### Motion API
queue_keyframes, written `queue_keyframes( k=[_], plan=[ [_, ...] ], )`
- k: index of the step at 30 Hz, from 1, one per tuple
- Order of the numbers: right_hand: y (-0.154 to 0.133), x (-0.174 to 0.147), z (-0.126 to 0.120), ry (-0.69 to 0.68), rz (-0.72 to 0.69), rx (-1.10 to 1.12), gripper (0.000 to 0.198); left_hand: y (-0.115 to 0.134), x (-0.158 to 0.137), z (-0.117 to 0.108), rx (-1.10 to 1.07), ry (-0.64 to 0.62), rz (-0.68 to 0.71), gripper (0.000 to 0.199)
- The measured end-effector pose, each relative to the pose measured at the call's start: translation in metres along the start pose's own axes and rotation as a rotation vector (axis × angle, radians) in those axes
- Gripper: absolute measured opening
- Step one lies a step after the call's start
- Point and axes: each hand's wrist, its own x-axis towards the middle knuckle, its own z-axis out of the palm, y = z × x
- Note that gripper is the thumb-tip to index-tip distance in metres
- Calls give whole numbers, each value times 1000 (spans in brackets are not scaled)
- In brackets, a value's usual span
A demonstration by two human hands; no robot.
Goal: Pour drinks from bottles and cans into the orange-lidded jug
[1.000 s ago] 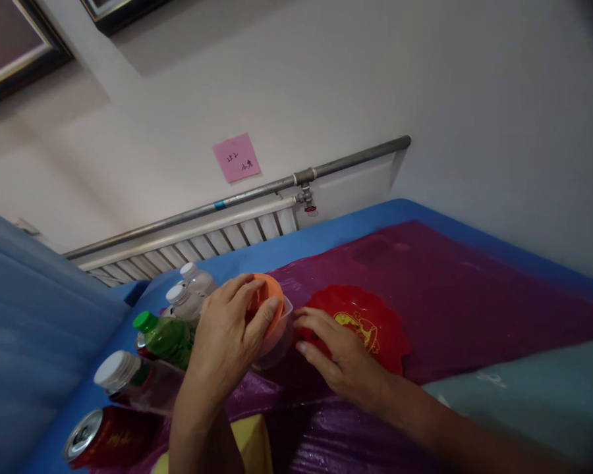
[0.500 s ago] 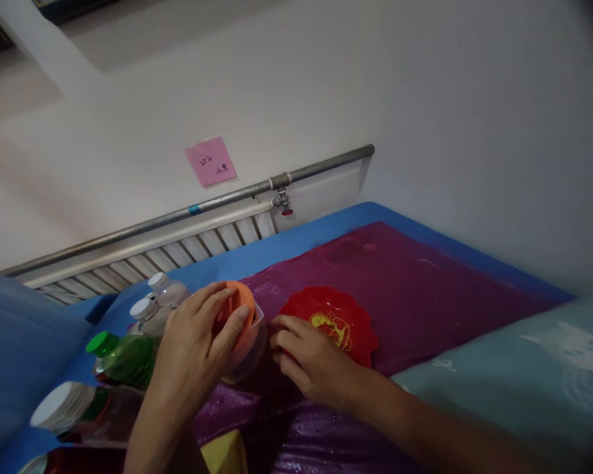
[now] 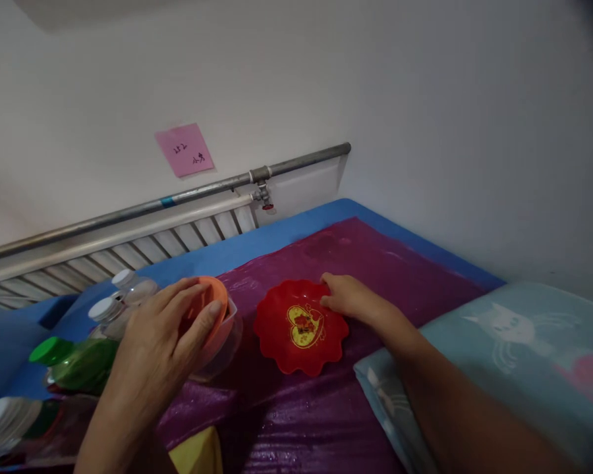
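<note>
My left hand (image 3: 163, 336) is closed on an orange plastic bowl (image 3: 221, 289), thumb over its rim and fingers inside. The bowl sits tilted at the mouth of a clear plastic container (image 3: 230, 349); whether it rests inside is partly hidden by my hand. To the right lies a red plate (image 3: 277, 322) with a scalloped edge and a yellow printed design in its middle. My right hand (image 3: 343, 296) pinches the plate's upper right rim between thumb and fingers.
Purple plastic sheeting (image 3: 385, 263) covers much of the blue table (image 3: 286, 230). Along the left stand several bottles, one with a green cap (image 3: 52, 351). A yellow cloth-like piece (image 3: 197, 451) lies in front. On the right is a folded teal cat-print fabric (image 3: 524, 342); behind, a radiator (image 3: 178, 240).
My right hand has moved from beside the clear container to the red plate's right rim and taken hold there. My left hand keeps the orange bowl. The view has swung slightly right.
</note>
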Motion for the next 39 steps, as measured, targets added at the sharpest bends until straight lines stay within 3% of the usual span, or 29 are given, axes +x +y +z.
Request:
queue_keyframes(
  k=[7,13,30,34,39],
  plan=[
    [-4,2,-9,-94,84,139,25,2,0,-1,-12,-23,-16,46],
    [-11,-6,-23,76,-28,214,30,0,0,-1,-20,-29,-33,46],
    [-16,-7,-27,423,-44,64,40,1,1,-2,-16,-20,-50,47],
    [-14,-7,-27,401,-25,55,40,5,1,-2,-19,-22,-39,45],
    [-11,-2,-20,233,15,42,39,10,1,-3,-13,-9,-3,42]
  ],
)
